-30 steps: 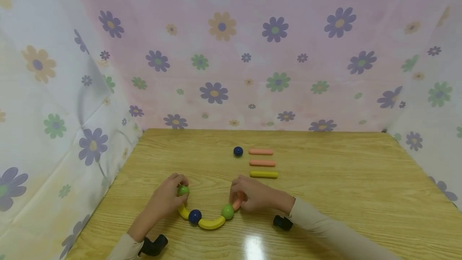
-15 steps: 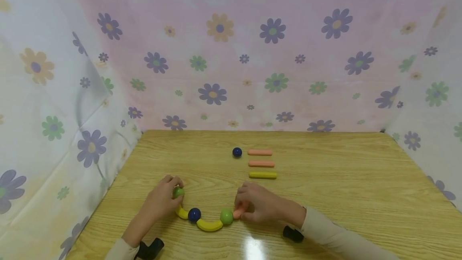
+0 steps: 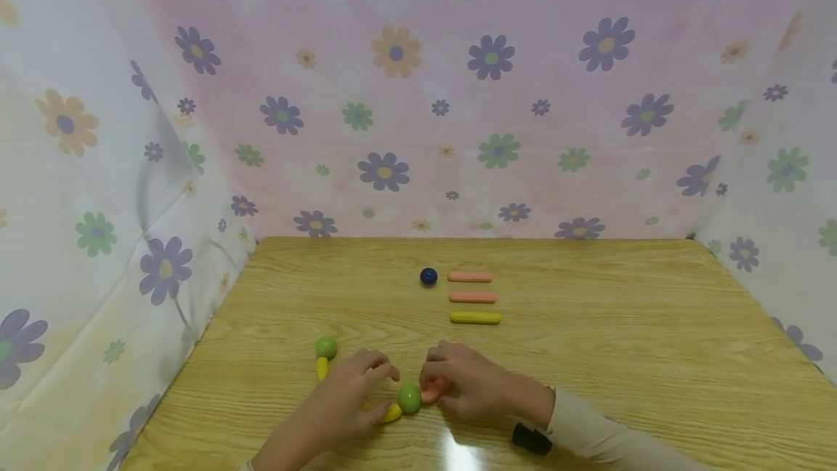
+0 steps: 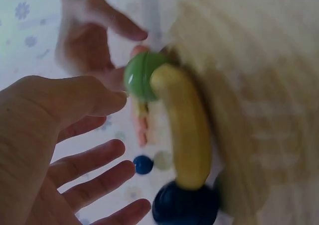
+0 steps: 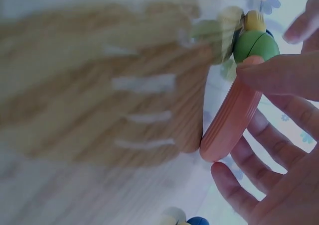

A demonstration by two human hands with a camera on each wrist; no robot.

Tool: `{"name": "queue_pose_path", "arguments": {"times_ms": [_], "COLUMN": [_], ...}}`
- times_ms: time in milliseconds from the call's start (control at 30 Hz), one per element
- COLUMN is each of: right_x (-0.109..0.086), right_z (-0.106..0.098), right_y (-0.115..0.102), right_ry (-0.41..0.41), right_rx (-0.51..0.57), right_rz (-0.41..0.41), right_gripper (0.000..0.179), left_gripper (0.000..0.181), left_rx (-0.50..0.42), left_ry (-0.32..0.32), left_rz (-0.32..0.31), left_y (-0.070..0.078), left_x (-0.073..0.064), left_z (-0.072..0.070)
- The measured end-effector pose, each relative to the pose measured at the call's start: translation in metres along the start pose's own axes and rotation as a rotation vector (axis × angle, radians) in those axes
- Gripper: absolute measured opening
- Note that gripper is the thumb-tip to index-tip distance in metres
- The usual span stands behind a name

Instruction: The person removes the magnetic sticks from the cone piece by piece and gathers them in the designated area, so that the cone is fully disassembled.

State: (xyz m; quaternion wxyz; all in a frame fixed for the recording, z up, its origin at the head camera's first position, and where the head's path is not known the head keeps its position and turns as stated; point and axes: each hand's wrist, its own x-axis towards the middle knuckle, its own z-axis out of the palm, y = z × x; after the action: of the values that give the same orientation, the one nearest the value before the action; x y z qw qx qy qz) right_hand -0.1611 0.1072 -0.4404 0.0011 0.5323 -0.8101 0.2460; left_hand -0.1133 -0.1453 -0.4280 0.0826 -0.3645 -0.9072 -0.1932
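While the right hand (image 3: 467,381) pinches the curved salmon piece (image 5: 233,116) between thumb and fingers, its end at a green ball (image 3: 409,399), the left hand (image 3: 343,400) has its grip spread, just beside the curved yellow piece (image 4: 188,128) that runs from that ball to a dark blue ball (image 4: 185,203). Farther left on the worktop (image 3: 621,325) sits a second green ball (image 3: 326,347), and beyond the hands lie two salmon sticks (image 3: 472,297), a yellow stick (image 3: 475,317) and another blue ball (image 3: 428,277).

The right hand (image 5: 299,177) pinches a curved pink bar (image 5: 232,116), apparently touching a green ball (image 5: 257,46)
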Motion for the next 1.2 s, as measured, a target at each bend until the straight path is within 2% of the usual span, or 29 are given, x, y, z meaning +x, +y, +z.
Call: {"name": "queue_pose_path", "arguments": {"times_ms": [167,267,500,633,867,1100,1200], "right_x": [0.001,0.000,-0.003,-0.004,-0.005,-0.010,-0.014], "right_z": [0.002,0.002,0.003,0.004,0.003,-0.001,-0.006], "right_y": [-0.003,-0.003,-0.004,-0.003,-0.005,-0.002,0.002], "right_ry": [0.015,0.017,0.023,0.012,0.002,0.046,0.063], "right_rx": [0.004,0.015,-0.006,-0.019,-0.042,-0.096,-0.130], "right_rz": [-0.005,0.010,0.059,0.088,0.120,0.172,0.201], "right_gripper": [0.021,0.020,0.021,0.024,0.024,0.010,0.020], "left_gripper": [0.033,0.035,0.037,0.041,0.041,0.044,0.045], "left_rx": [0.023,0.046,0.211,0.276,0.306,0.328,0.325], "left_ry": [-0.099,-0.130,-0.086,-0.092,-0.096,-0.067,-0.067], "left_rz": [0.034,0.041,0.030,0.009,-0.013,-0.007,-0.014], "left_y": [0.008,0.010,0.013,0.017,0.023,0.023,0.022], "left_x": [-0.003,-0.005,-0.006,-0.006,-0.005,-0.003,-0.003], "left_z": [0.011,0.014,0.015,0.014,0.014,0.015,0.016]}}
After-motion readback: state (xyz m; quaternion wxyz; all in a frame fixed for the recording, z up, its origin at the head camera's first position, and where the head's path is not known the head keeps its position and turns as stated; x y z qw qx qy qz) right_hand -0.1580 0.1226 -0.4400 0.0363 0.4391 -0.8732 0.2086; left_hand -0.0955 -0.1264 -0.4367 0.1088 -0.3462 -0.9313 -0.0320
